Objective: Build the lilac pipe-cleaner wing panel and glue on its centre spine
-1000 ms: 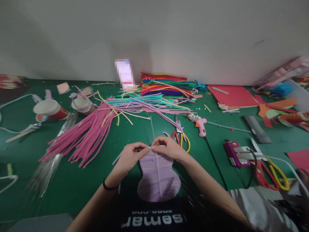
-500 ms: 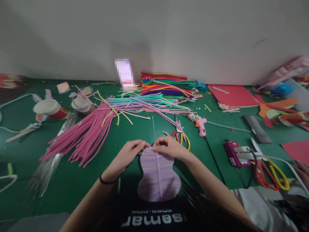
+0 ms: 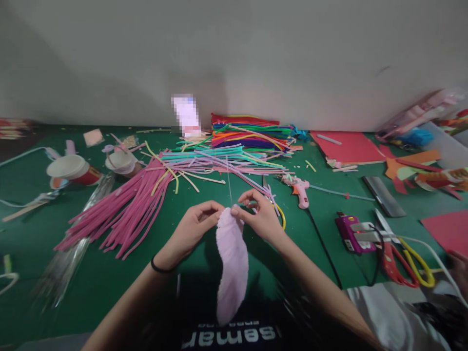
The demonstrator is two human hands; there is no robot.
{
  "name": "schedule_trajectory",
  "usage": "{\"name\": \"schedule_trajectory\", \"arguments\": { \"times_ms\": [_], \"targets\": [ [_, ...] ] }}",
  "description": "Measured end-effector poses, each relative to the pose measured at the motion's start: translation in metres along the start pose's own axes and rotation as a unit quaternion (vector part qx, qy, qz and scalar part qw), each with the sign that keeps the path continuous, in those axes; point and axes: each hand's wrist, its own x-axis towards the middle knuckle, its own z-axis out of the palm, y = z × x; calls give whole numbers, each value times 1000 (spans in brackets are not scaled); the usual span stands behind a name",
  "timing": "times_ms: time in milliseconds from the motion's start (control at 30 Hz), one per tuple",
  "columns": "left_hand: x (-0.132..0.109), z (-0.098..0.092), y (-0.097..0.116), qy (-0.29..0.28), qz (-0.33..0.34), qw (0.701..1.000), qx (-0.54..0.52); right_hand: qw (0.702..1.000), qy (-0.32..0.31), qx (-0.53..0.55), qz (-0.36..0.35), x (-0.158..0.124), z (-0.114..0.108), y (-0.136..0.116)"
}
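A pale lilac piece made of pipe cleaners (image 3: 233, 268) hangs in front of my chest, turned so that its narrow side shows. My left hand (image 3: 200, 223) pinches its top edge between thumb and fingers. From the other side, my right hand (image 3: 261, 214) grips the same top end, thumb and forefinger close to the left fingertips. A thin straight wire (image 3: 229, 183) sticks up from the top of the piece. Scissors with yellow handles (image 3: 282, 220) lie partly hidden behind my right hand.
Pink pipe cleaners (image 3: 120, 209) fan out at left beside paper cups (image 3: 93, 176). Multicoloured bundles (image 3: 248, 131) lie along the wall. To the right are a pink glue gun (image 3: 301, 191), a purple box (image 3: 351, 233), scissors (image 3: 397, 268) and red paper (image 3: 349, 147). Another person's hand (image 3: 458, 273) shows at the right edge.
The lilac piece has turned from its broad, figure-eight face to a narrow side view. My hands have risen slightly with it, and the wire now shows clearly above it.
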Motion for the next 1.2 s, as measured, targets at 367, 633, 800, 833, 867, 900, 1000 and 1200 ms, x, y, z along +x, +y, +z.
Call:
{"name": "schedule_trajectory", "arguments": {
  "times_ms": [367, 633, 800, 833, 867, 900, 1000, 1200],
  "targets": [
    [6, 27, 2, 175, 203, 879, 393, 928, -64, 311, 194, -11, 12, 5],
    [3, 5, 5, 117, 97, 925, 347, 924, -97, 318, 189, -4, 3, 20],
    [5, -1, 0, 73, 4, 967, 246, 955, -91, 241, 149, 0, 2, 32],
    [6, 0, -3, 87, -1, 971, 223, 957, -91, 233, 145, 0, 2, 34],
    [6, 2, -7, 100, -7, 974, 202, 960, -92, 224, 141, 0, 3, 35],
    [6, 3, -11, 112, -14, 976, 184, 963, -92, 215, 135, 0, 3, 36],
    [5, 7, -22, 141, -31, 977, 156, 978, -91, 158, 106, -1, 6, 37],
    [2, 12, -29, 170, -22, 972, 160, 997, -55, 41, 39, -5, 13, 40]
  ]
}}
